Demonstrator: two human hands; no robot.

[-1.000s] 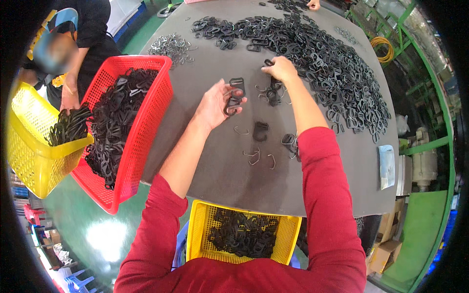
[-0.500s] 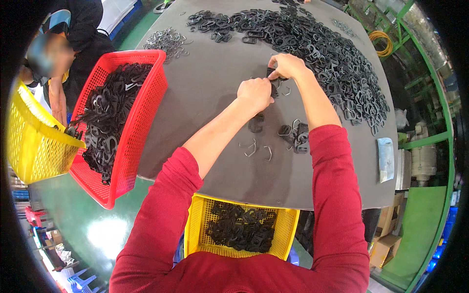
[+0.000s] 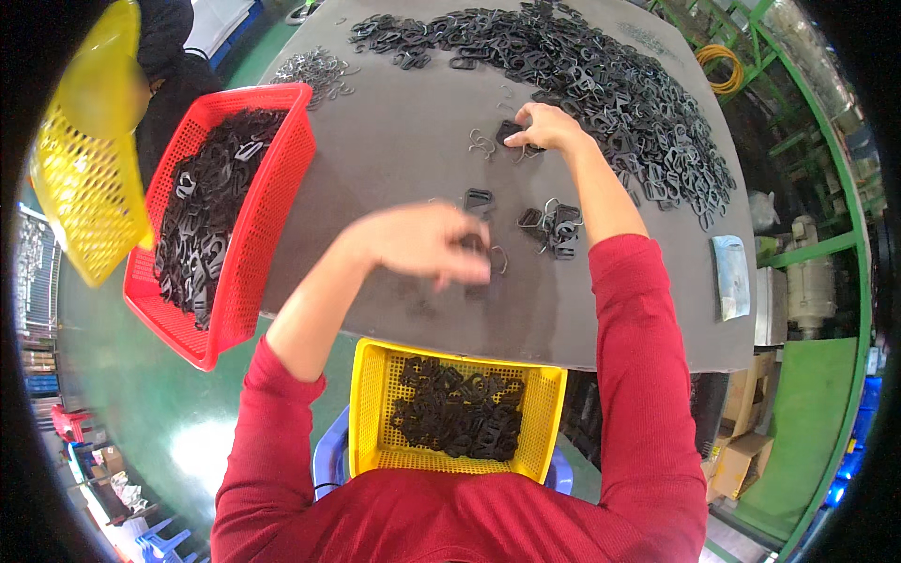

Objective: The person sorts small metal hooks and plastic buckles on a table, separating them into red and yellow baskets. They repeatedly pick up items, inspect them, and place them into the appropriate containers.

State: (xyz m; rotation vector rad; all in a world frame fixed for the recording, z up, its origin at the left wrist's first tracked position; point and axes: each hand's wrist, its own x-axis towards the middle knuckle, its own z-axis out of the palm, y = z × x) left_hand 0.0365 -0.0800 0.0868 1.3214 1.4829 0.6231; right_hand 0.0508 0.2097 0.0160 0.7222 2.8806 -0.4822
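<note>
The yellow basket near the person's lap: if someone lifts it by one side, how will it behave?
The yellow basket looks like thin mesh plastic, so it may flex a little. The black plastic pieces lie loose inside, so they would probably slide toward the low side. They fill only its bottom, so it is likely fairly light.

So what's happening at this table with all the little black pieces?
A person in red sleeves works at a grey table strewn with black plastic buckles and small wire clips. The right hand rests on a buckle beside the big heap. The left hand, blurred, is above the table's near edge, over a yellow basket of buckles at the person's lap. A red basket of buckles sits to the left.
</note>
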